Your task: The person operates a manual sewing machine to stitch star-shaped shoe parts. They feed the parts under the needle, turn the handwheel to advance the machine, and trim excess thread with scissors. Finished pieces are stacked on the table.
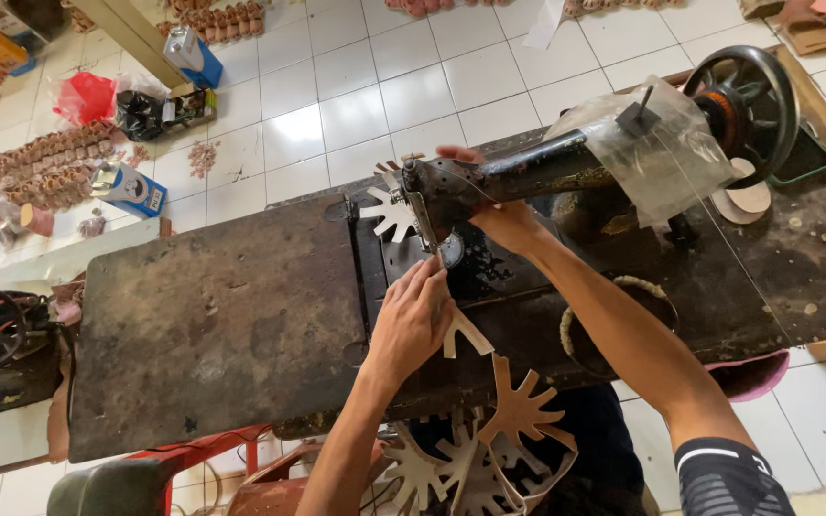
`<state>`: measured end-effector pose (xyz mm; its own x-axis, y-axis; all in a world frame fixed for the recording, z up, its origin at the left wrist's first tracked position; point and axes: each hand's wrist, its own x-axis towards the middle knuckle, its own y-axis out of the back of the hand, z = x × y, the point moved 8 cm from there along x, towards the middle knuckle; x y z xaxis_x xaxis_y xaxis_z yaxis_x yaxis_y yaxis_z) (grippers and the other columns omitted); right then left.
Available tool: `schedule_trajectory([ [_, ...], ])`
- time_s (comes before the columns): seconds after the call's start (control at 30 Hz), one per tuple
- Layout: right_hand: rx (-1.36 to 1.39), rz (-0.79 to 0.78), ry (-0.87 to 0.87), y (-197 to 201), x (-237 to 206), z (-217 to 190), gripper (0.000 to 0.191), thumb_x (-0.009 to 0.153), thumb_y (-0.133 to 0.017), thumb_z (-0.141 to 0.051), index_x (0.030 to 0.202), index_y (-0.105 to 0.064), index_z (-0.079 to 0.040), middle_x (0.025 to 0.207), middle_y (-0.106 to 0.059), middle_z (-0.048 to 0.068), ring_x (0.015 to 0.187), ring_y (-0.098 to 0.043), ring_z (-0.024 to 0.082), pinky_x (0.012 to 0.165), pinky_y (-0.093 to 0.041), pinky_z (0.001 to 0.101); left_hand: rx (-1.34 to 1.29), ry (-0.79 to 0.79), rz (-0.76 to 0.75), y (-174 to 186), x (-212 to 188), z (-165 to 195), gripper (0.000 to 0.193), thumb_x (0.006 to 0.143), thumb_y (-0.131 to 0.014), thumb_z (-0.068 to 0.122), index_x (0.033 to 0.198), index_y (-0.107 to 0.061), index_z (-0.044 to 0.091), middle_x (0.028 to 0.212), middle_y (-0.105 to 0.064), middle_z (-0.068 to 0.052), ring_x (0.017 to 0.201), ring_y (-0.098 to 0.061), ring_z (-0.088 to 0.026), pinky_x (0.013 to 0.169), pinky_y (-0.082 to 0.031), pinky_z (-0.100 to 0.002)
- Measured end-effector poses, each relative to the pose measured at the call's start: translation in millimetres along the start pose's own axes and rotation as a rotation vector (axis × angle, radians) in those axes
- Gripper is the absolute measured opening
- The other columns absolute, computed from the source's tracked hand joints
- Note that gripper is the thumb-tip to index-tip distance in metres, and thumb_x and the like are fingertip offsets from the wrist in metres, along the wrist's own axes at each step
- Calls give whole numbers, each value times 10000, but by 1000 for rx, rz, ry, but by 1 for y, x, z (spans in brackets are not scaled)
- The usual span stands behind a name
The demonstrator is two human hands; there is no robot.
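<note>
Our left hand [413, 320] pinches the tan star-cut strip [466, 334] just below the needle of the sewing machine [518, 177]; our right hand [504, 225] reaches behind the machine head, its grip hidden. Several cutouts [389, 215] lie beyond, while more [470, 459] hang unsewn below the bench [212, 325].

Seen from above, our left hand [411, 320] presses a tan star-shaped cutout [470, 336] at the needle of a black sewing machine [528, 172] while our right hand [499, 222] reaches behind its head, on a worn table [212, 315].
</note>
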<state>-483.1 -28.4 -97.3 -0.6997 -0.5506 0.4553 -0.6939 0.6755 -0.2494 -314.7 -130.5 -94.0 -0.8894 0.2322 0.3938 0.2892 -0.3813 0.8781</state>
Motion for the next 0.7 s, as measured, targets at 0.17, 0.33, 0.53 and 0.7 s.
schedule_trajectory([
  [0.17, -1134, -176, -675, 34, -24, 58, 377, 1087, -668, -370, 1010, -780, -18, 785, -670, 165, 720, -612, 276, 738, -515, 405, 0, 27, -10, -2, 0, -1, 431, 1030, -604, 241, 1375, -557, -12, 1501, -538, -195, 1422, -483, -362, 1140, -392, -481],
  [0.33, -924, -226, -80, -1, -45, 12, 233, 965, -665, -304, 1054, -738, -101, 898, -726, 71, 800, -716, 243, 726, -573, 398, -6, 25, 20, 1, 2, 0, 424, 1012, -619, 249, 1357, -569, 7, 1474, -554, -180, 1408, -489, -355, 1145, -372, -485],
  [0.53, -1210, -338, 12, -31, -68, -4, 249, 934, -685, -295, 1148, -768, -197, 817, -652, 40, 822, -655, 263, 738, -521, 427, -18, 43, 5, 3, 6, -4, 401, 1008, -625, 244, 1342, -581, 27, 1456, -564, -171, 1404, -490, -354, 1164, -370, -479],
  [0.7, -1304, -340, 141, -42, -67, -12, 293, 923, -677, -293, 1197, -748, -217, 800, -614, 15, 785, -640, 216, 689, -489, 393, -38, 40, 27, 3, 6, -9, 377, 1001, -642, 229, 1321, -587, 36, 1437, -564, -180, 1389, -504, -364, 1161, -384, -483],
])
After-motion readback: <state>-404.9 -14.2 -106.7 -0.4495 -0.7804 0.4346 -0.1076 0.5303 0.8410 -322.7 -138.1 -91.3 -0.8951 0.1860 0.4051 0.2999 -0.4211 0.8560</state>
